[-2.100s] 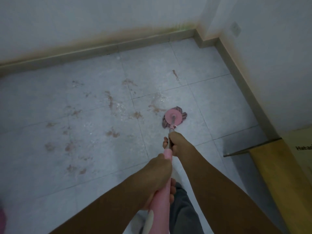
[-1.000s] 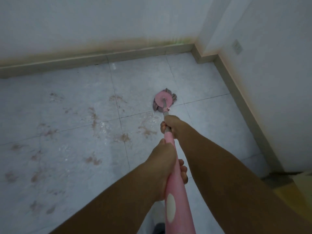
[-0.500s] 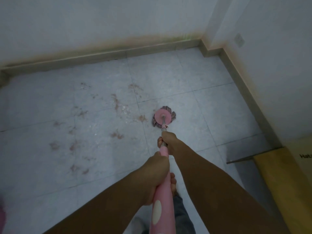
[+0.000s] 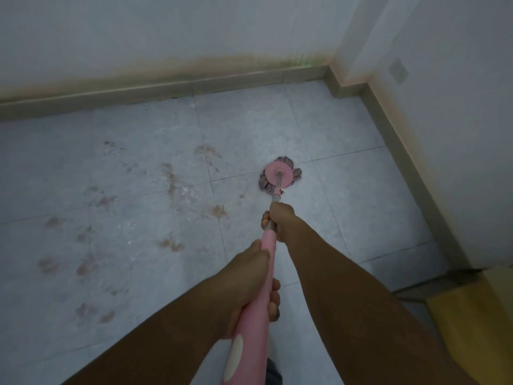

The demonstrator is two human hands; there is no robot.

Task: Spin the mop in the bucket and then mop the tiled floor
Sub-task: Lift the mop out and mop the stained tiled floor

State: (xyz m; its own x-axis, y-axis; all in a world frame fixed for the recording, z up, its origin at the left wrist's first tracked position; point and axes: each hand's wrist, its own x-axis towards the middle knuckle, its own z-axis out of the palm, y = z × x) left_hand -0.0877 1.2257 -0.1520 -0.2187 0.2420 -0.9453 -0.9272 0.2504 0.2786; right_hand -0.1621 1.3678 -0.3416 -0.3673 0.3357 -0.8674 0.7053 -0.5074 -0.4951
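A pink mop handle (image 4: 254,323) runs from the bottom of the view out to a round pink mop head (image 4: 278,174) with grey-purple strands, lying flat on the pale tiled floor (image 4: 144,140). My left hand (image 4: 244,284) is wrapped around the thick pink grip. Farther down the pole, my right hand (image 4: 280,219) grips the thin metal section just behind the head. Brown dirt stains (image 4: 169,179) spread over the tiles left of the mop head. No bucket is in view.
A white wall with a stained grey skirting (image 4: 166,90) runs along the far side. The right wall (image 4: 458,134) meets it at a stepped corner (image 4: 347,84). A yellow wooden board (image 4: 472,315) juts in at the lower right.
Over the past two seconds the mop head went far, came back near, and now lies farther out and to the right, on a tile joint. Both hands keep their grip.
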